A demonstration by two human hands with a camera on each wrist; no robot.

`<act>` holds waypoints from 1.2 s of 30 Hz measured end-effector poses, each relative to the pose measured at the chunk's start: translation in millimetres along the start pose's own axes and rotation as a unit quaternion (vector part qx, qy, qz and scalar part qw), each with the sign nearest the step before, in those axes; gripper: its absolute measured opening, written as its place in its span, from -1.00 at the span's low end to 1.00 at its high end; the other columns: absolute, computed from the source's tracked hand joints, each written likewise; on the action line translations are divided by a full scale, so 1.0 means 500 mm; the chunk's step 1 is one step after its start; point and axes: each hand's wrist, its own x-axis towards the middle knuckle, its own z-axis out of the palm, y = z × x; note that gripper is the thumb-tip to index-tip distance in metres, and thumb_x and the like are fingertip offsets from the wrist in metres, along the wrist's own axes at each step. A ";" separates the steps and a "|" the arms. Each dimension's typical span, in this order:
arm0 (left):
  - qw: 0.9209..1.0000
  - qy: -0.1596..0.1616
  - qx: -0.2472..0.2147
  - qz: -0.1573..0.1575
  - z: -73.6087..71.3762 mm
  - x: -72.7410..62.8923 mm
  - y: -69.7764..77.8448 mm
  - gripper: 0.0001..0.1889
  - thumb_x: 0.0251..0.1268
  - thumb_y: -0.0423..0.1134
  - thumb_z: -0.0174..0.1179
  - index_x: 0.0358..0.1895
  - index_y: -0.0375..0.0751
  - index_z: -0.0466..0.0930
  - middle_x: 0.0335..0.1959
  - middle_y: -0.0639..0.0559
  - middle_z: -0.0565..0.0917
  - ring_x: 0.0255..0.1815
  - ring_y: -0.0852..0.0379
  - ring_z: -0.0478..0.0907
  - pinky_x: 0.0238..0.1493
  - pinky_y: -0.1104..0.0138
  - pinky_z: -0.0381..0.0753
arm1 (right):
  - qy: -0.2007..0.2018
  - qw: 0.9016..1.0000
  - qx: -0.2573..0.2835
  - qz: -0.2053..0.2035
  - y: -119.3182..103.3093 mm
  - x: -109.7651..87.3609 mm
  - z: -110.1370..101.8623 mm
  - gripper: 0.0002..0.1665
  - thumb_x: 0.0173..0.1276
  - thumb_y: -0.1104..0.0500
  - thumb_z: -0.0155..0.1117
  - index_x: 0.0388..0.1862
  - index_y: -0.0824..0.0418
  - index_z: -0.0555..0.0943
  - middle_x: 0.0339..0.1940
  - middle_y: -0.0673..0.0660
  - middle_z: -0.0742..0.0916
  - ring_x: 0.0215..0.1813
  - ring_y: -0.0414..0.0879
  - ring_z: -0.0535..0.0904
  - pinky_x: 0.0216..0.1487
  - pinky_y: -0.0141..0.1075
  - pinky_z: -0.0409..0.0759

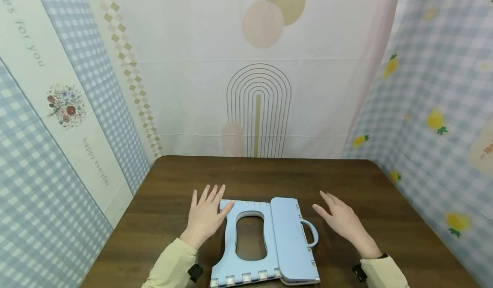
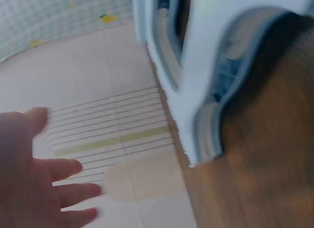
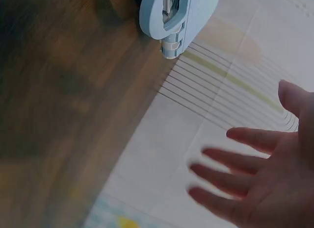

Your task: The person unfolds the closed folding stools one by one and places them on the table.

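A light blue folding step stool [image 1: 293, 241] lies folded on the table, a carry handle [image 1: 315, 233] on its right side. Its left part has a large waisted opening. My left hand [image 1: 206, 217] hovers by the stool's far left corner, fingers straight and spread; the left wrist view shows a gap between that hand [image 2: 29, 184] and the stool [image 2: 196, 66]. To the right of the handle, my right hand [image 1: 343, 221] is held with extended fingers and nothing in it. In the right wrist view the handle [image 3: 152, 17] is well apart from the fingers.
The dark wooden table [image 1: 177, 176] has rounded far corners. Behind it hangs a pale patterned cloth [image 1: 185, 99], with checked cloths [image 1: 423, 82] at the sides. A dark wrist device [image 1: 195, 272] sits at each sleeve cuff.
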 end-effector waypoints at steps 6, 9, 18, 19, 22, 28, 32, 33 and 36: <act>0.998 0.005 -0.026 0.052 -0.007 -0.015 0.057 -0.48 0.33 0.09 0.15 0.24 -0.13 0.55 -0.46 -0.08 0.75 -0.27 -0.06 0.71 0.19 -0.05 0.53 | -0.081 0.987 0.131 0.036 0.052 0.027 0.010 -0.25 0.50 -0.13 0.00 0.40 0.41 0.26 0.19 0.44 0.59 0.16 0.27 0.56 0.03 0.07 0.60; 0.994 -0.048 -0.068 0.076 0.002 -0.023 0.090 -0.52 0.31 0.11 0.15 0.14 -0.11 0.62 -0.45 -0.01 0.75 -0.38 0.02 0.69 -0.17 0.14 0.66 | -0.124 0.969 0.204 0.063 0.076 0.038 0.020 -0.29 0.52 -0.07 0.00 0.37 0.46 0.26 0.15 0.47 0.60 0.12 0.25 0.59 0.00 0.02 0.63; 0.970 -0.196 -0.098 0.105 0.054 -0.030 0.137 -0.39 0.04 0.14 0.38 0.11 -0.15 0.62 -0.19 0.01 0.75 -0.21 0.16 0.65 -0.24 0.32 0.61 | -0.196 0.921 0.318 0.113 0.111 0.051 0.050 -0.32 0.53 0.00 -0.02 0.31 0.56 0.24 0.06 0.45 0.62 0.00 0.11 0.64 0.00 -0.02 0.67; 0.967 -0.207 -0.101 0.104 0.060 -0.030 0.138 -0.39 0.01 0.13 0.40 0.10 -0.15 0.62 -0.21 0.02 0.74 -0.22 0.16 0.64 -0.23 0.33 0.61 | -0.207 0.913 0.333 0.112 0.113 0.049 0.054 -0.33 0.53 0.00 -0.02 0.30 0.55 0.25 0.02 0.40 0.64 -0.02 0.08 0.66 -0.01 -0.03 0.67; 0.964 -0.222 -0.103 0.100 0.077 -0.035 0.138 -0.41 -0.07 0.09 0.46 0.05 -0.15 0.65 -0.20 0.02 0.74 -0.18 0.11 0.64 -0.17 0.32 0.61 | -0.240 0.889 0.376 0.100 0.114 0.043 0.066 -0.35 0.53 -0.01 -0.03 0.28 0.53 0.30 -0.09 0.25 0.70 -0.11 -0.03 0.69 -0.06 -0.09 0.69; 0.972 -0.204 -0.058 0.098 0.108 -0.047 0.144 -0.48 -0.16 0.06 0.51 -0.08 -0.10 0.70 -0.16 0.07 0.76 -0.12 0.06 0.66 -0.15 0.30 0.63 | -0.262 0.865 0.417 0.100 0.106 0.034 0.072 -0.39 0.54 0.02 -0.05 0.27 0.53 0.32 -0.20 0.09 0.73 -0.20 -0.12 0.73 -0.18 -0.21 0.71; 0.972 -0.209 -0.043 0.100 0.122 -0.058 0.155 -0.58 -0.17 0.06 0.52 -0.20 -0.02 0.74 -0.31 0.18 0.75 -0.28 0.21 0.64 -0.28 0.37 0.59 | -0.257 0.858 0.433 0.100 0.114 0.030 0.073 -0.47 0.51 0.19 -0.07 0.27 0.57 0.28 -0.22 0.08 0.75 -0.22 -0.12 0.74 -0.22 -0.23 0.72; 0.971 -0.212 -0.040 0.100 0.124 -0.061 0.158 -0.60 -0.17 0.07 0.52 -0.21 -0.01 0.74 -0.33 0.20 0.75 -0.30 0.23 0.63 -0.30 0.38 0.58 | -0.257 0.856 0.437 0.100 0.116 0.029 0.073 -0.48 0.50 0.22 -0.07 0.27 0.58 0.27 -0.23 0.08 0.75 -0.22 -0.11 0.74 -0.22 -0.23 0.72; 0.971 -0.213 -0.018 0.111 0.132 -0.074 0.172 -0.61 -0.18 0.08 0.52 -0.22 0.04 0.74 -0.32 0.22 0.73 -0.32 0.22 0.61 -0.36 0.36 0.56 | -0.258 0.848 0.451 0.099 0.124 0.025 0.073 -0.49 0.46 0.29 -0.07 0.28 0.59 0.25 -0.23 0.09 0.75 -0.23 -0.11 0.74 -0.19 -0.21 0.73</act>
